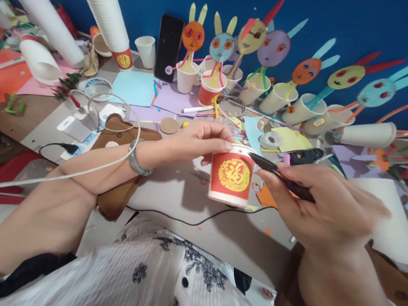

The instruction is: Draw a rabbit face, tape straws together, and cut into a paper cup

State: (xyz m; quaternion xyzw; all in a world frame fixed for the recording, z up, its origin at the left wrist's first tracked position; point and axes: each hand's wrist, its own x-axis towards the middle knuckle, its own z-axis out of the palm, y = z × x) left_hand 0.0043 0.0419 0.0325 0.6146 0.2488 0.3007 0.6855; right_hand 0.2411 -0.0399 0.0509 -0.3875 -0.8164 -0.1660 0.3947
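My left hand (200,140) grips the rim of a red paper cup (231,176) with a gold emblem, holding it above the grey table (169,193). My right hand (316,206) is closed round black scissors (279,174), whose blades point left and touch the cup's rim. A silver bangle (136,159) sits on my left wrist.
A row of paper-bunny cups (214,70) lines the blue wall. A tall stack of white cups (107,17), a black phone (168,47), coloured paper sheets (133,87), a tape roll (270,140) and a glue gun (303,157) lie behind. A black cable (188,218) crosses the near table.
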